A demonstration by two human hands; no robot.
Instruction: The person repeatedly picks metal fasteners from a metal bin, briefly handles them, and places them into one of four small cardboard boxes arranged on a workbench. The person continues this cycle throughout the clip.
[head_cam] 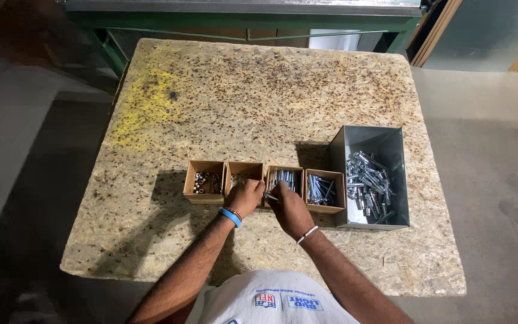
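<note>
While your left hand and right hand pinch one small metal bolt between them, four square cardboard boxes sit just behind; one grey metal bin of shiny bolts flanks them on the rough chipboard table.

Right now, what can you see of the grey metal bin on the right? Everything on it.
The grey metal bin is an open-topped rectangular box of dull sheet metal, taller and longer than the four small cardboard boxes lined up to its left. It stands upright near the right edge of the chipboard table, its left wall close against the nearest cardboard box. Inside lies a loose heap of shiny metal bolt-like parts, mostly covering the floor. Neither hand touches it.
</note>
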